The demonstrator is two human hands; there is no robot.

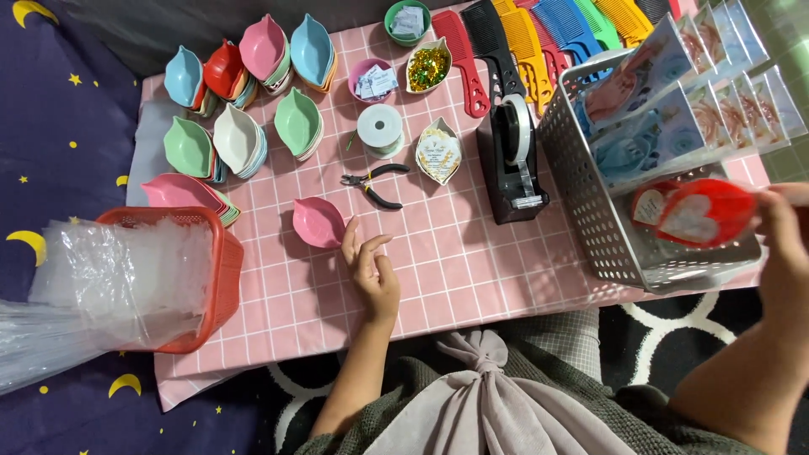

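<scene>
My left hand (369,265) rests on the pink checked tablecloth (472,261), fingers apart and holding nothing. Its fingertips are just right of a pink leaf-shaped dish (318,222). My right hand (784,244) is at the far right, gripping a red packet with heart shapes (704,212) over the grey perforated basket (590,211). The basket holds several wrapped packets in blue and pink (649,101).
Stacks of coloured leaf-shaped dishes (240,93) fill the back left. Pliers (375,183), a spool (380,129), a black tape dispenser (510,160), small bowls and coloured combs (539,38) lie behind. A red basket of clear plastic bags (160,278) stands at the left.
</scene>
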